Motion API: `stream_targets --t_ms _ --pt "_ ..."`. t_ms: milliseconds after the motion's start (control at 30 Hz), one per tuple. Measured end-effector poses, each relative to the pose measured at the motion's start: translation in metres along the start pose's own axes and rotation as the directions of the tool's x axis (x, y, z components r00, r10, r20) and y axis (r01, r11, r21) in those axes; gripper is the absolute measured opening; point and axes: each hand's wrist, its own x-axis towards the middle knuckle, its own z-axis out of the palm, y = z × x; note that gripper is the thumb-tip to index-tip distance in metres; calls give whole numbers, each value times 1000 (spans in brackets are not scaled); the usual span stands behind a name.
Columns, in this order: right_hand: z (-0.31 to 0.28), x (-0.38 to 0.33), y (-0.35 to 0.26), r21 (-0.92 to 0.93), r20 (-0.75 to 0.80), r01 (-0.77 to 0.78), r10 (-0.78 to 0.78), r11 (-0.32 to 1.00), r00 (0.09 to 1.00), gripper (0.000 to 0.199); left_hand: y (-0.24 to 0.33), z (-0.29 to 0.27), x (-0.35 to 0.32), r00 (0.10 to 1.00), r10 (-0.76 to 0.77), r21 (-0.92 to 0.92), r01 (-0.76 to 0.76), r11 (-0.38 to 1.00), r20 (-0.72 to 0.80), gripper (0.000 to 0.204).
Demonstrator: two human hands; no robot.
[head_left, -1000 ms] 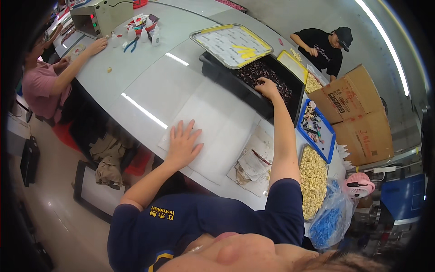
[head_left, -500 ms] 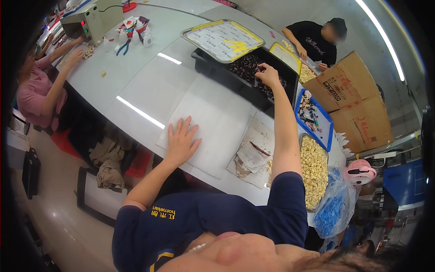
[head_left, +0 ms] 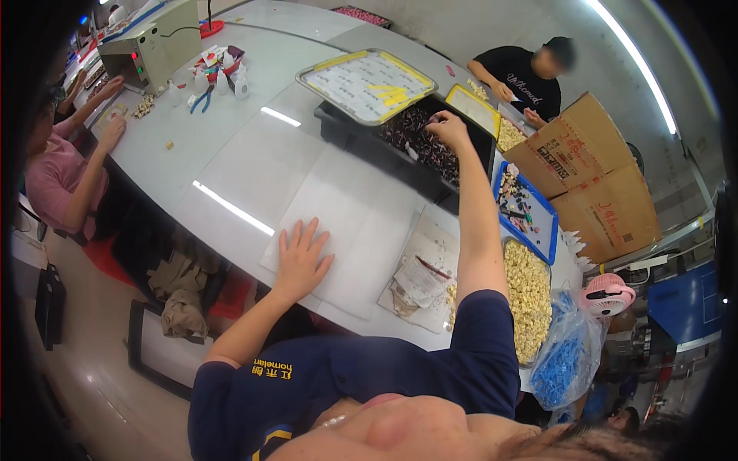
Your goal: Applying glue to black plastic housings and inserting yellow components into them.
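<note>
Both arms extended: left hand [head_left: 301,260] flat, right hand [head_left: 448,127] in black bin [head_left: 361,142].

Left hand [head_left: 300,257] flat on the white sheet [head_left: 350,223]; right hand [head_left: 448,127] in the bin [head_left: 419,146] behind it (farther back).

We wear navy short-sleeved shirt [head_left: 346,376], yellow lettering on left sleeve; forearms bare, hands apparently ungloved.

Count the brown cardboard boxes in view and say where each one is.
2. One brown cardboard box stands right of the black bin; the other cardboard box sits just below it. More may be hidden.
</note>
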Motion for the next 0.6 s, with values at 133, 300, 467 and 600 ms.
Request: stream_targets --t_ms 133,300,467,600 --pt "53 30 5 -129 -49 68 -75 989 996 34 1 -3 2 1000 -7 -10 7 1000 10 43" --pt "108 53 -3 -347 17 110 -111 932 994 56 0 -3 3 999 -28 -21 29 999 40 44" --pt "123 45 -25 -438 360 210 -44 874 932 94 -1 -5 5 998 -24 -38 26 999 56 44" --pt "112 37 -23 -437 426 278 -75 855 901 91 -1 -6 6 999 -25 -42 27 999 45 44"
